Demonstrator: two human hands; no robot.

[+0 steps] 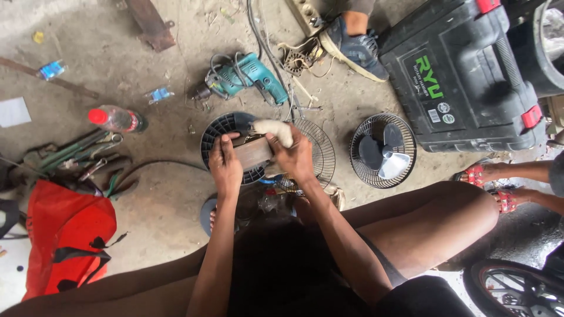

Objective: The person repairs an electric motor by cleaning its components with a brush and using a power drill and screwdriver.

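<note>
Hands held tight: my left hand (225,165) and right hand (294,157) gripped a flat brown block (252,152) over the black fan guard (226,126). Next I judged it needed steady pressing.

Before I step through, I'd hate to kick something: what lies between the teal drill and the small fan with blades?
In the head view, a loose wire fan grille lies on the floor between the teal drill and the small fan.

A flat brown rectangular block (254,152), held level above a black fan grille (223,126).
</note>
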